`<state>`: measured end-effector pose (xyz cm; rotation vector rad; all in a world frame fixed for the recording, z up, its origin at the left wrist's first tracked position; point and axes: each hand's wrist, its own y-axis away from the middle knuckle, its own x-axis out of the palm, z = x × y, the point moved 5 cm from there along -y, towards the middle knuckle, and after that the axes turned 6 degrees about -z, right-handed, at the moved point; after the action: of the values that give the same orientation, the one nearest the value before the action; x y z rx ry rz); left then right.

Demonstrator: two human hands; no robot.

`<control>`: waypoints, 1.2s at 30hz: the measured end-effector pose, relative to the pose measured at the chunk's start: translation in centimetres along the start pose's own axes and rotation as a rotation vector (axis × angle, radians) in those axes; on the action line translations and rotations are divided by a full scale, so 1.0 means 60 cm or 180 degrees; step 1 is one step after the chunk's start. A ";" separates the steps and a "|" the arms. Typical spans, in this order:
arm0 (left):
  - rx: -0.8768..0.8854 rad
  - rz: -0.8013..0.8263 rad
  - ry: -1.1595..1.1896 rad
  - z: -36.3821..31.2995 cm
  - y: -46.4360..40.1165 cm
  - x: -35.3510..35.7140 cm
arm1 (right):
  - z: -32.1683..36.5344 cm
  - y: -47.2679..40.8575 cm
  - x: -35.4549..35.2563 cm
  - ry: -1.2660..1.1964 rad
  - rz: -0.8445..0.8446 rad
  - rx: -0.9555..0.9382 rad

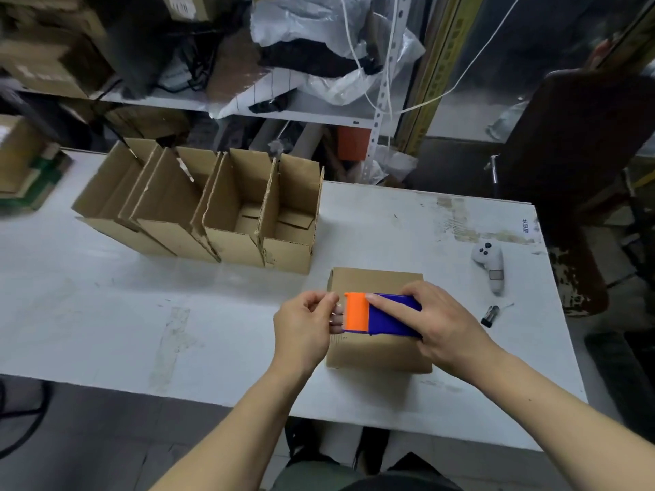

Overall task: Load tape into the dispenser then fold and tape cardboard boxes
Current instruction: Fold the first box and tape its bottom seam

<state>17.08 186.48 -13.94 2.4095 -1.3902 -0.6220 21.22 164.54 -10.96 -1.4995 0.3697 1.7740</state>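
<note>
A closed cardboard box (377, 279) lies on the white table (177, 313) in front of me. A blue tape dispenser (388, 318) with an orange front part (356, 312) sits on top of the box. My right hand (444, 322) grips the blue body, its index finger stretched along the top toward the orange part. My left hand (306, 327) is at the box's left edge, fingers curled and pinching at the dispenser's orange end; the tape itself is too clear to make out.
A row of several open cardboard boxes (227, 210) stands at the back left of the table. A white controller (491, 265) and a small dark object (491, 315) lie to the right. Shelves with boxes and bags are behind; a dark chair (581, 178) stands right.
</note>
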 end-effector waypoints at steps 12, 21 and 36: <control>0.0066 0.0090 0.0219 -0.004 -0.038 -0.010 | -0.051 0.011 -0.003 0.0285 0.0106 0.0057; 0.0416 -0.0014 -0.0127 -0.040 -0.053 -0.033 | -0.033 0.002 -0.013 0.0213 -0.0005 0.0146; 0.1574 -0.0100 -0.1235 -0.106 0.010 -0.003 | -0.132 0.048 -0.039 -0.0604 0.0612 0.2252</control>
<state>19.75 186.57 -8.16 2.7974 -1.8468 -0.8770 24.83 156.61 -11.62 -0.8091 0.9515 1.6562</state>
